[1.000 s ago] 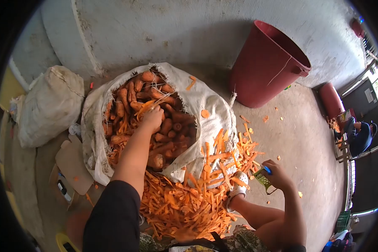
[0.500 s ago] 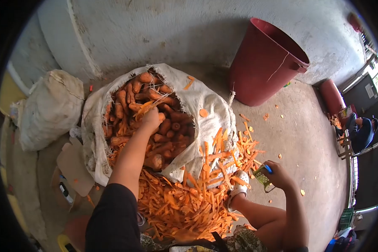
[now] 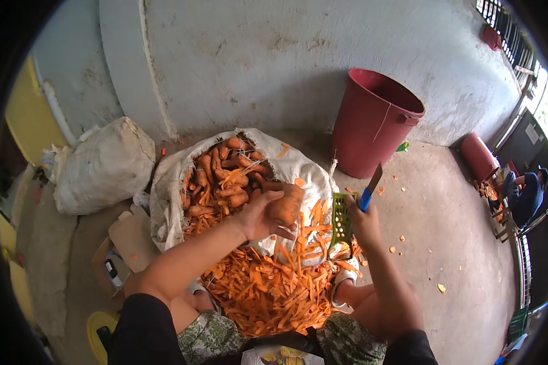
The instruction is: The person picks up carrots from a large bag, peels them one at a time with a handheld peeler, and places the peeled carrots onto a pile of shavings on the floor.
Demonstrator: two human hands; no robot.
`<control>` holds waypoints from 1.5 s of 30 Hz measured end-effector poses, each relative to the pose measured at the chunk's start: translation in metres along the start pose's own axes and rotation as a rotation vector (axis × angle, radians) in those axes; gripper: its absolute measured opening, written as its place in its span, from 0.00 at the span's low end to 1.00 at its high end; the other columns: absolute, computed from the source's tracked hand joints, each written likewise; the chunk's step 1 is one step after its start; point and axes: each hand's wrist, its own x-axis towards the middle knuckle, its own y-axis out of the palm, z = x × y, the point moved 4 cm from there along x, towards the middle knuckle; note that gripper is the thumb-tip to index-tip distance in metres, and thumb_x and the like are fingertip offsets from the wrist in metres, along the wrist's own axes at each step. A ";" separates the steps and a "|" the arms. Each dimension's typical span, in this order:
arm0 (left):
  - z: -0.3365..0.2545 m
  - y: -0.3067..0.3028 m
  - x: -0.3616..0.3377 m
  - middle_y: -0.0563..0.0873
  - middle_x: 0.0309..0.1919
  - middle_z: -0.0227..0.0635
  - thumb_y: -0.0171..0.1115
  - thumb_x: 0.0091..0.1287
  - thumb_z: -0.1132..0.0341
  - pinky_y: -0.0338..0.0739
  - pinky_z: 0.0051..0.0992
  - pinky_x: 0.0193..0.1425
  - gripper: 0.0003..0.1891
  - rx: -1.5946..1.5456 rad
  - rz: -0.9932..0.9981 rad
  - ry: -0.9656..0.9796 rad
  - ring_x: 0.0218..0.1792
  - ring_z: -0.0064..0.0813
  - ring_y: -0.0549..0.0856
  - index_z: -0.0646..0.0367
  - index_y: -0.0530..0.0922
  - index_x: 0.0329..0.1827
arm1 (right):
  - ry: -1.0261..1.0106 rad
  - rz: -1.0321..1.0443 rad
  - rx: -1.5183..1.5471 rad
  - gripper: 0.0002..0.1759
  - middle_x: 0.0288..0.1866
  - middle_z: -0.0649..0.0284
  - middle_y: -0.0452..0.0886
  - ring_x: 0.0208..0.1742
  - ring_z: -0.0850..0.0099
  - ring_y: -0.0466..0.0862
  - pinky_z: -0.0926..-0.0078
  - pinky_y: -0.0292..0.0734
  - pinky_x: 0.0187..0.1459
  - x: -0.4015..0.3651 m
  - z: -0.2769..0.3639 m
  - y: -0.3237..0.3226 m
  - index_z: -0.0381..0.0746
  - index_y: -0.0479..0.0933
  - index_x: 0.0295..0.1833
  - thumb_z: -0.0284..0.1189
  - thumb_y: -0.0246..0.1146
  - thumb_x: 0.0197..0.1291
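Your left hand point(image 3: 257, 217) has its fingers curled around a thick, rough-skinned orange carrot point(image 3: 288, 204), raised over the near right edge of the white woven sack point(image 3: 167, 201). Your right hand's point(image 3: 365, 223) fingers clasp a blue-handled knife point(image 3: 365, 198) beside a green perforated plastic tool point(image 3: 341, 224). Expect the carrot to feel weighty, stiff, perhaps slippery; grip its thick middle.

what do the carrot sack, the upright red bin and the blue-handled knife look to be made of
Carrot sack: probably woven plastic, matte off-white, judging by its frayed, stringy edge.
Upright red bin: likely moulded plastic with a low sheen, given the smooth sides.
Knife: blade apparently metal, thin and dull grey; blue handle probably plastic, being bright and evenly coloured.
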 end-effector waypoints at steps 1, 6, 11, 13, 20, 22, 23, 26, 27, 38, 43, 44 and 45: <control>0.007 0.014 -0.005 0.78 0.37 0.45 0.50 0.58 0.51 0.77 0.44 0.43 0.25 -0.004 -0.028 0.004 0.36 0.41 0.81 0.62 0.67 0.51 | -0.059 -0.027 0.190 0.14 0.18 0.74 0.65 0.22 0.84 0.63 0.82 0.59 0.24 -0.004 0.009 0.004 0.39 0.69 0.25 0.35 0.55 0.59; 0.032 0.057 -0.034 0.78 0.43 0.40 0.47 0.58 0.56 0.79 0.41 0.39 0.22 -0.032 -0.164 0.134 0.40 0.36 0.80 0.58 0.66 0.54 | -0.022 -0.070 0.428 0.11 0.22 0.74 0.66 0.23 0.85 0.65 0.85 0.61 0.26 -0.030 0.045 0.027 0.42 0.69 0.28 0.34 0.54 0.60; 0.055 0.059 -0.063 0.78 0.42 0.34 0.49 0.58 0.58 0.77 0.38 0.37 0.17 -0.092 -0.302 0.130 0.42 0.31 0.79 0.54 0.69 0.49 | -0.018 -0.114 0.519 0.13 0.21 0.76 0.64 0.22 0.85 0.63 0.84 0.59 0.24 -0.043 0.039 0.052 0.43 0.67 0.25 0.36 0.55 0.60; 0.064 0.059 -0.070 0.78 0.43 0.32 0.50 0.59 0.57 0.77 0.37 0.35 0.16 -0.056 -0.391 0.102 0.39 0.31 0.79 0.53 0.70 0.48 | 0.026 -0.087 0.538 0.13 0.22 0.73 0.68 0.23 0.84 0.65 0.82 0.61 0.25 -0.054 0.048 0.064 0.38 0.70 0.30 0.36 0.52 0.62; 0.082 0.044 -0.060 0.80 0.38 0.28 0.41 0.67 0.52 0.77 0.25 0.31 0.17 -0.098 -0.430 0.083 0.35 0.23 0.81 0.50 0.70 0.50 | -0.021 -0.074 0.305 0.12 0.21 0.71 0.70 0.21 0.83 0.65 0.82 0.62 0.23 -0.055 0.025 0.082 0.35 0.70 0.31 0.33 0.54 0.61; 0.080 0.034 -0.055 0.79 0.39 0.29 0.36 0.69 0.52 0.78 0.28 0.34 0.17 -0.154 -0.425 0.145 0.37 0.25 0.81 0.50 0.68 0.52 | -0.055 -0.080 0.274 0.13 0.19 0.70 0.69 0.21 0.82 0.64 0.80 0.62 0.23 -0.056 0.033 0.086 0.35 0.69 0.30 0.34 0.54 0.61; 0.081 0.030 -0.054 0.79 0.39 0.29 0.36 0.69 0.52 0.78 0.28 0.34 0.17 -0.159 -0.424 0.142 0.37 0.25 0.81 0.50 0.68 0.52 | -0.051 -0.081 0.270 0.13 0.19 0.70 0.69 0.21 0.82 0.64 0.80 0.62 0.23 -0.056 0.032 0.089 0.35 0.69 0.30 0.34 0.54 0.61; 0.085 0.021 -0.052 0.79 0.39 0.29 0.35 0.69 0.52 0.78 0.29 0.33 0.17 -0.185 -0.505 0.080 0.36 0.26 0.81 0.49 0.67 0.52 | -0.170 -0.184 0.106 0.13 0.17 0.66 0.69 0.20 0.79 0.64 0.77 0.62 0.23 -0.057 0.031 0.089 0.34 0.69 0.30 0.33 0.53 0.61; 0.084 0.021 -0.052 0.79 0.39 0.30 0.34 0.69 0.51 0.78 0.28 0.31 0.18 -0.095 -0.504 0.076 0.35 0.26 0.81 0.49 0.68 0.51 | -0.165 -0.211 0.026 0.13 0.17 0.63 0.69 0.19 0.77 0.65 0.75 0.63 0.23 -0.054 0.028 0.088 0.34 0.69 0.30 0.33 0.53 0.61; 0.096 0.044 -0.059 0.78 0.37 0.37 0.44 0.67 0.50 0.78 0.25 0.30 0.21 0.034 -0.419 -0.083 0.31 0.30 0.82 0.59 0.67 0.49 | 0.116 -0.554 0.301 0.15 0.14 0.68 0.67 0.16 0.79 0.65 0.75 0.60 0.19 0.043 -0.073 0.017 0.33 0.70 0.25 0.33 0.53 0.61; 0.083 0.020 -0.055 0.79 0.37 0.37 0.44 0.66 0.51 0.79 0.31 0.28 0.19 -0.036 -0.425 -0.075 0.31 0.35 0.82 0.58 0.68 0.47 | 0.078 -0.266 0.326 0.13 0.17 0.71 0.68 0.16 0.83 0.65 0.82 0.59 0.19 -0.017 0.011 0.069 0.36 0.70 0.29 0.34 0.52 0.62; 0.083 0.017 -0.054 0.79 0.36 0.35 0.43 0.67 0.50 0.78 0.29 0.25 0.19 -0.047 -0.435 -0.044 0.30 0.32 0.82 0.57 0.69 0.46 | 0.054 -0.164 0.354 0.14 0.17 0.71 0.67 0.17 0.83 0.65 0.82 0.60 0.18 -0.024 0.011 0.081 0.37 0.70 0.29 0.35 0.52 0.62; 0.083 0.012 -0.052 0.79 0.34 0.32 0.42 0.67 0.49 0.78 0.27 0.22 0.19 -0.056 -0.446 -0.013 0.29 0.28 0.81 0.56 0.70 0.46 | 0.065 -0.138 0.360 0.14 0.16 0.71 0.67 0.17 0.82 0.64 0.80 0.60 0.18 -0.042 0.032 0.090 0.37 0.69 0.28 0.35 0.51 0.62</control>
